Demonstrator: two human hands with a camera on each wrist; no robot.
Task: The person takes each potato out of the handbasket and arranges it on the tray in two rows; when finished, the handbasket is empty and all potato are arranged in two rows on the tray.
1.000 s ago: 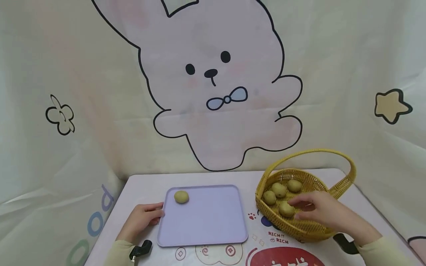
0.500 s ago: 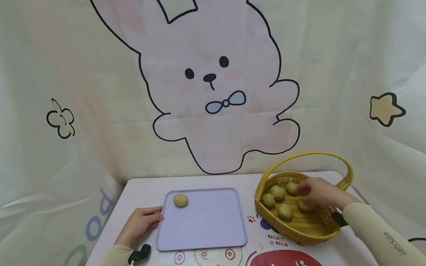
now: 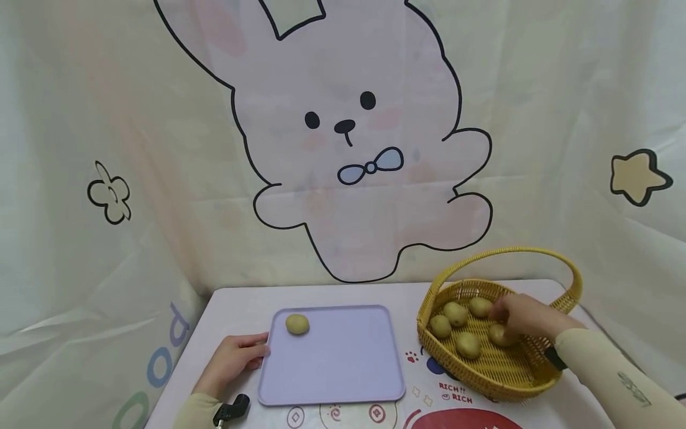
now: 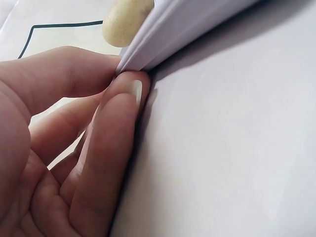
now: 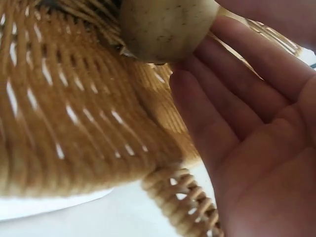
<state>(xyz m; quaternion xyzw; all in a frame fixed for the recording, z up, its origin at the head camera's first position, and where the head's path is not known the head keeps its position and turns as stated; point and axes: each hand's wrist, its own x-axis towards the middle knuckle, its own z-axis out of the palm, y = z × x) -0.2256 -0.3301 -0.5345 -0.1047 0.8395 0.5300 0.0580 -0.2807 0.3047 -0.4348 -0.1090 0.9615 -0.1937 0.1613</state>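
Observation:
My left hand [image 3: 233,360] pinches the left rim of a lilac tray [image 3: 343,363]; in the left wrist view, thumb and fingers [image 4: 116,108] meet at its edge. One yellowish potato [image 3: 297,324] lies in the tray's far left corner. On the right, my right hand [image 3: 527,319] reaches into a yellow wicker basket [image 3: 498,387] and holds a potato [image 3: 501,335]. The right wrist view shows this speckled potato [image 5: 168,29] against the fingertips, the thumb only partly in view. Several other potatoes [image 3: 468,345] lie in the basket.
The basket's tall arched handle [image 3: 514,250] rises over its back, close to my right forearm. A white table [image 3: 236,304] with printed drawings carries the tray and basket. Behind it hangs a cloth backdrop [image 3: 536,179] with a cartoon rabbit.
My right hand has moved back and right within the basket, from hovering beside the front potato to the potato at the right. My left hand has stayed at the tray's rim.

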